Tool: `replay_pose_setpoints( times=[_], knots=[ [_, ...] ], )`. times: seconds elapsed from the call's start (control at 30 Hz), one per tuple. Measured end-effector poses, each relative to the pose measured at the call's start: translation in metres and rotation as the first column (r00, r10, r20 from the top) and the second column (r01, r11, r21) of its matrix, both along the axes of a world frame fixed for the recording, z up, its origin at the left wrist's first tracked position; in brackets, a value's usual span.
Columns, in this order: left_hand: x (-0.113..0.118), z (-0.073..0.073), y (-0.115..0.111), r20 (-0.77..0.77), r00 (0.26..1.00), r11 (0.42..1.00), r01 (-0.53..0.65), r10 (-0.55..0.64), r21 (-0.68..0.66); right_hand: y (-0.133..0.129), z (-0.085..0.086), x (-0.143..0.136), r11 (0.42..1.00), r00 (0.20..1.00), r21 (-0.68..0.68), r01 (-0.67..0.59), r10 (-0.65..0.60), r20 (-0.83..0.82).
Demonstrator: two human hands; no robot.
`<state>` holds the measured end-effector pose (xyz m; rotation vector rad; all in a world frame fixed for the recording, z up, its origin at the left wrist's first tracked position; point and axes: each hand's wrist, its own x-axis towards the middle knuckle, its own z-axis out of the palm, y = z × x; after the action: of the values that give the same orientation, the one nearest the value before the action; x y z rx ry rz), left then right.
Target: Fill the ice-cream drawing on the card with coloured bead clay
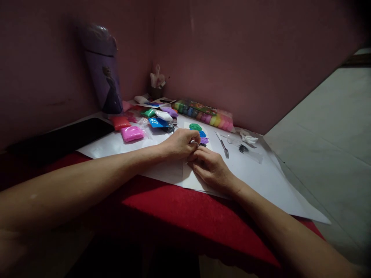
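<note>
My left hand [181, 143] and my right hand [211, 168] meet over a small white sheet [191, 179]. Fingers of both are pinched together; what lies between them is too small and hidden to name. Just beyond the fingertips, the sheet carries textured patches of green clay [195, 126], blue clay [202, 134], purple clay [204, 140] and a bit of black, partly covered by my left hand. To the right of my hands lies a fork-ended tool [224, 147], near a plastic wrap with black clay [244, 148].
Clay packets, including pink [132, 133], red [121, 122] and blue [158, 122], lie at the left. Behind are a tray of coloured clay [204, 115] and a cup [156, 91]. A black flat object [66, 137] and a purple bag [104, 77] stand further left.
</note>
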<state>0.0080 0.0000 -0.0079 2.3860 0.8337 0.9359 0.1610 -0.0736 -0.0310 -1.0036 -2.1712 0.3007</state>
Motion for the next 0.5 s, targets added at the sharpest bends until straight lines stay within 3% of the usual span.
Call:
replay_pose_setpoints(
  times=[0.5],
  knots=[
    [-0.0003, -0.0026, 0.0023, -0.004, 1.0, 1.0, 0.01, -0.01, 0.024, 0.0002, 0.0005, -0.0005, 1.0, 1.0, 0.025, -0.01, 0.01, -0.01]
  ],
)
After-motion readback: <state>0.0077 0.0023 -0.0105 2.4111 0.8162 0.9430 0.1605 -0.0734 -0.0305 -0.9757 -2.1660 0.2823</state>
